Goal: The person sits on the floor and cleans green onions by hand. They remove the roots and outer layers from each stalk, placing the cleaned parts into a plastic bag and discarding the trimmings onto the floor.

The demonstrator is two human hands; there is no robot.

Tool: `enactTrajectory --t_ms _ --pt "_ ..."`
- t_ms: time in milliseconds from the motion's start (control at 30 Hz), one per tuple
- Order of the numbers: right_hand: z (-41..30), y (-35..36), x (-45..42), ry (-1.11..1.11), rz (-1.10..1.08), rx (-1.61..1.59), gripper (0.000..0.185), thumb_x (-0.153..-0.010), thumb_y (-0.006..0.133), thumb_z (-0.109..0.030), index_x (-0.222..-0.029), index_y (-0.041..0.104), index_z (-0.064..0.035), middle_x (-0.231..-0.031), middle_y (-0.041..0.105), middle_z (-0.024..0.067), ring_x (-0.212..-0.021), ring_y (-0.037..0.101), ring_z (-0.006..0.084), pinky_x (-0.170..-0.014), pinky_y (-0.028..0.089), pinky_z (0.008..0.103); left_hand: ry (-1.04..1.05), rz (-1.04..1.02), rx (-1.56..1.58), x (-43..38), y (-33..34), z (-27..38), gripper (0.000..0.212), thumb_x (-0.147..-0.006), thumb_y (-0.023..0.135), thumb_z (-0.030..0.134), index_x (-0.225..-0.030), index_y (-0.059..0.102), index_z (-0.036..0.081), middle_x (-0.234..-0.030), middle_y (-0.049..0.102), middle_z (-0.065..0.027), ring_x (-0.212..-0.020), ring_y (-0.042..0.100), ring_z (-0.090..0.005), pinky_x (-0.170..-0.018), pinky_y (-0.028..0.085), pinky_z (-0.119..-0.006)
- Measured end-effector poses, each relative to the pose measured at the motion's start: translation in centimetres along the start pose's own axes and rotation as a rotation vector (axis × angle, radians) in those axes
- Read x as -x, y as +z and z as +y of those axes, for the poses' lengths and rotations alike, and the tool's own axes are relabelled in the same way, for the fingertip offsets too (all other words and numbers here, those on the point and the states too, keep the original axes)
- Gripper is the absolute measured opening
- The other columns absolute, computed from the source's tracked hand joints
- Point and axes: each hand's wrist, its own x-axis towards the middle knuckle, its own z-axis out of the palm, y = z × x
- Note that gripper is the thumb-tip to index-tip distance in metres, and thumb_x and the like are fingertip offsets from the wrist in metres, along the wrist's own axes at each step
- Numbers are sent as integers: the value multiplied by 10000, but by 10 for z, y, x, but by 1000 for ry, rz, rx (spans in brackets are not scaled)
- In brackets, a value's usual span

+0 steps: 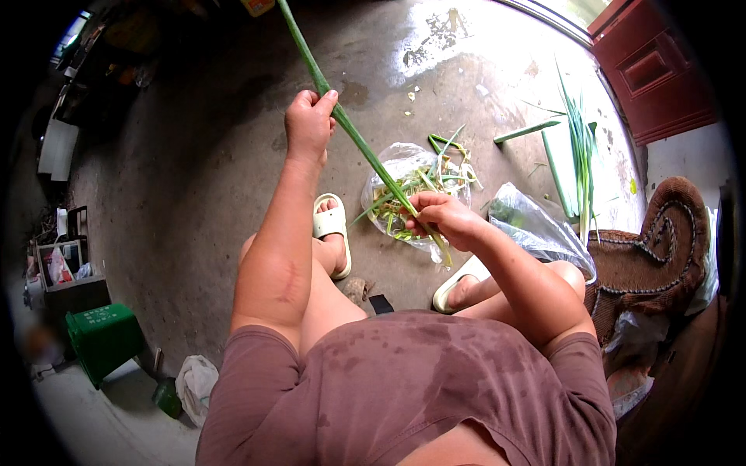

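Observation:
A long green onion stalk (366, 152) runs slantwise between my hands, its leaf end reaching past the top of the picture. My left hand (310, 123) grips it partway up. Lower down, the fingers of my right hand (444, 220) pinch the stalk near its pale, yellowish end. Beneath the right hand, a clear plastic bag (400, 152) lies spread on the floor, holding green and yellowed onion leaf scraps (438, 177). More long green onions (577, 157) rest at the right, against a brown cushioned seat, with a single leaf piece (527, 131) beside them.
Another clear plastic bag (545, 230) with something green inside sits by my right knee. The brown corded seat (635, 259) stands at right, below a red door (655, 73). A green bin (105, 338) and a white sack (197, 384) are at left. Wet patches mark the concrete floor (192, 175).

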Motion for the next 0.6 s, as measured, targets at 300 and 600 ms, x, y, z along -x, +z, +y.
enactTrajectory --t_ms 300,600 --pt "-1 -3 -2 -101 -112 135 174 -904 463 -180 -912 567 -40 -773 559 16 -708 509 90 -665 423 232 -37 -21 -5 0 0 -5 189 -803 587 146 -663 480 76 -576 475 15 -444 427 -49 -397 348 -198" --pt "-16 -6 6 -359 82 962 160 -824 535 -173 -863 562 -19 -717 566 147 -669 546 244 -634 428 356 -42 -48 55 1 1 0 152 -873 497 212 -858 559 75 -669 559 -17 -497 415 -39 -420 298 -165"
